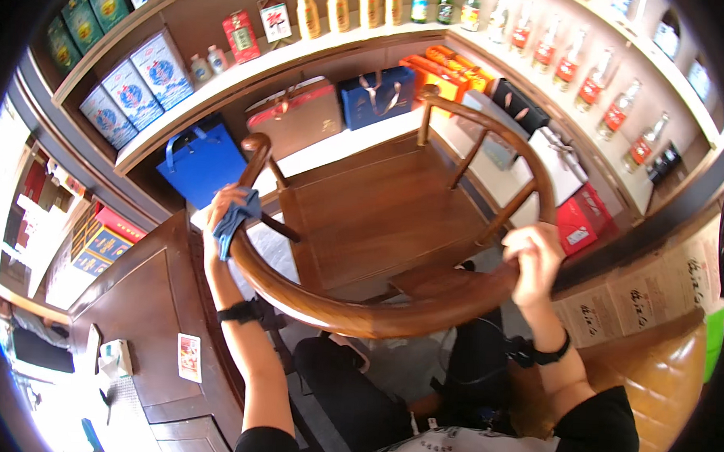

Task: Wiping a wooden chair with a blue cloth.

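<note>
Right hand (536, 256) curled, left hand (226, 205) forward

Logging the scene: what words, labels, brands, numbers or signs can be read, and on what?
I don't copy printed text; it shows on:
Brown cartons: large dark characters.
White-and-blue boxes: too small.
Red bottle labels: too small.
Red-and-white card: too small.
Wooden armchair, blue cloth: none visible.

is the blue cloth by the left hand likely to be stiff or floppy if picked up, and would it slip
The blue cloth looks floppy: it folds and drapes against the curved wooden chair rail. It is probably light, being small and thin-looking. It may slide easily, since the rail looks smooth and glossy.
</note>
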Demonstrator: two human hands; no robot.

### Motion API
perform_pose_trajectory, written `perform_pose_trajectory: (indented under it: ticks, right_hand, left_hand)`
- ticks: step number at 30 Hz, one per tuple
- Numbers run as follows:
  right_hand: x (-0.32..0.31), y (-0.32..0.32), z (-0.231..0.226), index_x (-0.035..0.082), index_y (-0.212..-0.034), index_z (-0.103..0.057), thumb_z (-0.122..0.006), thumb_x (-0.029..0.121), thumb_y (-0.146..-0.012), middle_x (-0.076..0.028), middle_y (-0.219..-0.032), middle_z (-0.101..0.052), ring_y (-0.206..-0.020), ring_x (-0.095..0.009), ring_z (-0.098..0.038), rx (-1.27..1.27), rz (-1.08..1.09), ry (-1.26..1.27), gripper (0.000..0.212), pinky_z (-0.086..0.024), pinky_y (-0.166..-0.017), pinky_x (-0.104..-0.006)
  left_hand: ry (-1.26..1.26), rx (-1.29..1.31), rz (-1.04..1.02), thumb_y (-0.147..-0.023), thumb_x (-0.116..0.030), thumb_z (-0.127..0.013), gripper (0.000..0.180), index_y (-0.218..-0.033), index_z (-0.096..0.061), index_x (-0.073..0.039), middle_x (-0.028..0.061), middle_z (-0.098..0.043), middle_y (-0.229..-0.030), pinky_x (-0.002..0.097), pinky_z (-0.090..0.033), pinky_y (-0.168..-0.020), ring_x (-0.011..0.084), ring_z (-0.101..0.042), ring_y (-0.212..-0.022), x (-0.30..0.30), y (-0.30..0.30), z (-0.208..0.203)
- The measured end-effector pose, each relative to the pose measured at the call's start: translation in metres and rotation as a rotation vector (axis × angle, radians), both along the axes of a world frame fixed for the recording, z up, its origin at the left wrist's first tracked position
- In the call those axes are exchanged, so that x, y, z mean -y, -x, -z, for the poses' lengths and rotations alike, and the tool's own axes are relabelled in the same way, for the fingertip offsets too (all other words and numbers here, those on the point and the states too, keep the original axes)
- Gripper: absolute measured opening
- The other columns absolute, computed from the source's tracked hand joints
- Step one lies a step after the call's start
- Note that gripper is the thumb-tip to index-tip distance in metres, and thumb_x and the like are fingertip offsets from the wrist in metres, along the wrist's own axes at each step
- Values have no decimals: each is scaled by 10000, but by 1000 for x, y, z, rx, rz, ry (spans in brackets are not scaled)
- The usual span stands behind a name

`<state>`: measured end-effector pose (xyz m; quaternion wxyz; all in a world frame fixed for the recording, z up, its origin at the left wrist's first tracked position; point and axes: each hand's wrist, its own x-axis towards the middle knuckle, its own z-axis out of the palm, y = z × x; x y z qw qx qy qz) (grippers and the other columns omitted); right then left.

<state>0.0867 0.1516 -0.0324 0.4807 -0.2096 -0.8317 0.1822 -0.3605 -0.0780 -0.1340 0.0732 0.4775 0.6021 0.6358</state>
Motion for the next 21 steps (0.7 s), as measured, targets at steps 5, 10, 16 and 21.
perform_pose_trajectory:
  ticks: [5,10,16,21]
  right_hand:
    - [0,10,2,84,-668,-588,-530,128,-734,-47,-583,-542,-660,-246,-514,-42,0,-35,98,-391,-672,-349]
    - [3,22,6,110,-678,-594,-548,99,-755,-47,-552,-513,-630,-258,-510,-48,29,-88,90,-393,-663,-366]
    - [-3,27,12,113,-688,-588,-556,136,-811,-67,-569,-527,-650,-276,-514,-60,74,-119,129,-399,-680,-388]
    - [-2,28,15,107,-714,-594,-544,153,-833,-76,-591,-549,-659,-283,-518,-34,61,-120,137,-398,-699,-400]
  left_hand:
    - [100,-286,-341,-876,-296,-409,386,-799,-629,12,128,-640,-920,427,-267,-1044,290,-533,-1068,30,-99,-59]
    - [136,-450,-493,-867,-280,-442,331,-781,-617,-13,113,-601,-835,407,-343,-968,287,-538,-888,26,-186,-82]
    - [273,-719,-657,-811,-142,-527,171,-696,-592,-33,102,-575,-719,411,-415,-818,294,-558,-757,-23,-289,-121]
    - [310,-855,-622,-833,-219,-576,246,-646,-547,-62,103,-564,-670,417,-431,-697,296,-574,-684,-75,-342,-126]
